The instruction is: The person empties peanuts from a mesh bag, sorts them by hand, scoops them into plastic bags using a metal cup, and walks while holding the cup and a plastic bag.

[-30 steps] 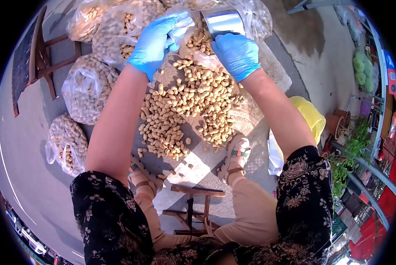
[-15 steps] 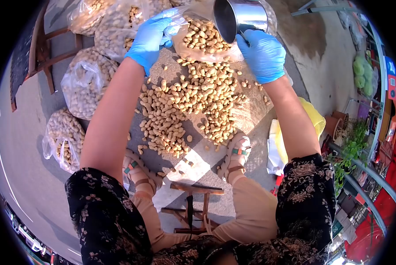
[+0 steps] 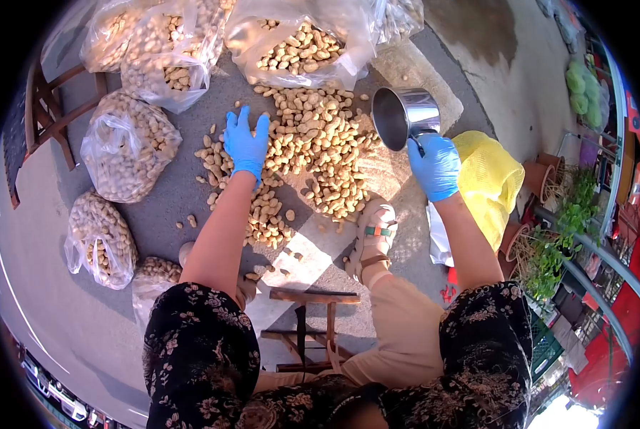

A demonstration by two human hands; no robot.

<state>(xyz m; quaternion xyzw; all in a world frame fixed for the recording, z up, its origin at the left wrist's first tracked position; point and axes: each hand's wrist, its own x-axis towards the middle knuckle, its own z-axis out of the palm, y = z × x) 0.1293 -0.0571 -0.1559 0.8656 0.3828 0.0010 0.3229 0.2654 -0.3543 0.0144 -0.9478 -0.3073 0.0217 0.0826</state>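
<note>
My left hand [image 3: 246,142], in a blue glove, has its fingers spread over the left edge of the peanut pile [image 3: 320,143] on the ground. In my right hand [image 3: 435,167], also gloved in blue, is the handle of a shiny metal cup [image 3: 406,116]. The cup is tilted, its dark opening facing left toward the pile, and no peanuts show inside. Beyond the pile, an open clear plastic bag [image 3: 355,43] holds peanuts.
More peanut bags [image 3: 130,146] stand along the left. A wooden stool [image 3: 315,295] is between my legs, and a wooden frame [image 3: 48,107] stands at far left. To the right lie a yellow mesh bag [image 3: 488,175] and potted plants [image 3: 548,275].
My left hand has let go of the clear bag and come down to the pile, fingers spread. My right hand has brought the cup nearer, away from the bag.
</note>
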